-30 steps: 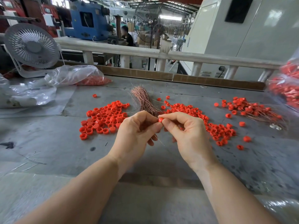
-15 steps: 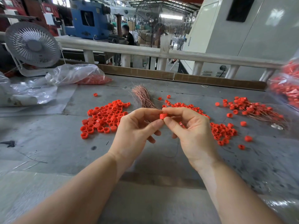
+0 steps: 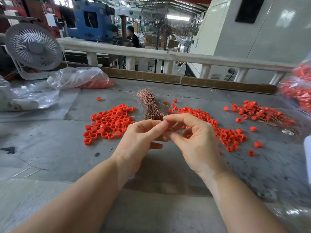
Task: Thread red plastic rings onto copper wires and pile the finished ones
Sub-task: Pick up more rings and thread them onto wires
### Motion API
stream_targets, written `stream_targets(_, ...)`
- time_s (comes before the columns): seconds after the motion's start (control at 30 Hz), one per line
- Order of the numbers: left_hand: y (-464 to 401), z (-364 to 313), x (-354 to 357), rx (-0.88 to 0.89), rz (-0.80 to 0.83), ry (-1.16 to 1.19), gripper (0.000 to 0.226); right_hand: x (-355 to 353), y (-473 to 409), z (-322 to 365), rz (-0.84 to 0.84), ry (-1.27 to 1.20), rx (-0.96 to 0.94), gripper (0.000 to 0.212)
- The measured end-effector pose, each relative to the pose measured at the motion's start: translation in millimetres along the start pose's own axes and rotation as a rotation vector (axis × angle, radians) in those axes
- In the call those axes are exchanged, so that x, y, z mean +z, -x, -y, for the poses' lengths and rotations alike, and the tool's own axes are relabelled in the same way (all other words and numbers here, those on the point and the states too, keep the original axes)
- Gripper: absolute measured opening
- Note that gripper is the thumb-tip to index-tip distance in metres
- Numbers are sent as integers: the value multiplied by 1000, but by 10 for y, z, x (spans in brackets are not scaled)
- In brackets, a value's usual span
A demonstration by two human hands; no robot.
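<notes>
meeting fingertip to fingertip over the grey table (image 3: 50, 148) – left hand (image 3: 139, 140) and right hand (image 3: 196, 142), both curled in a pinch, pinched thing too hidden to name; copper wires (image 3: 149, 105) bundled at 12 o'clock, loose red rings (image 3: 109, 121) at 10 – finished pile (image 3: 264, 113) at 2 o'clock, well apart
</notes>
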State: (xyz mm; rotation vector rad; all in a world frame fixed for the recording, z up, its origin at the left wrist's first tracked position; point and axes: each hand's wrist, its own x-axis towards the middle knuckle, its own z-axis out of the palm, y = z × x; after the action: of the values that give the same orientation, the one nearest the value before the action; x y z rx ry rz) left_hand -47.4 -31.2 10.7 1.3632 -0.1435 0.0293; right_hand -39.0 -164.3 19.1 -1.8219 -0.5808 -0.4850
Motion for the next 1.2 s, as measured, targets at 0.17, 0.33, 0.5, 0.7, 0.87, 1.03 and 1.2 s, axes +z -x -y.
stream_targets(0.17, -10, 45, 4, 99, -84, -83, 16, 9, -1, -16, -1, 28, 10, 34)
stream_targets(0.33, -14, 35, 42, 213, -94, -124, 9, -9, -17, -49, 0, 35, 37, 26)
stream_targets(0.5, -3, 18, 68, 262, -55, -135, 15, -28, -32, -54, -12, 20, 51, 24)
stream_targets(0.7, 9, 17, 67, 282, -44, -151, 20, -19, -34, -68, -22, 4, 80, 25)
stream_targets(0.87, 0, 23, 53, 271, -31, -193, 28, -24, -35, -82, -54, 27, 82, 27)
stream_targets(1.03, -6, 16, 42, 271, -53, -215, 29, -14, -31, -83, -34, -15, 95, 31)
stream_targets(1.2, -6, 28, 51, 268, -62, -227, 25, -8, -29, -87, -18, -49, 100, 31)
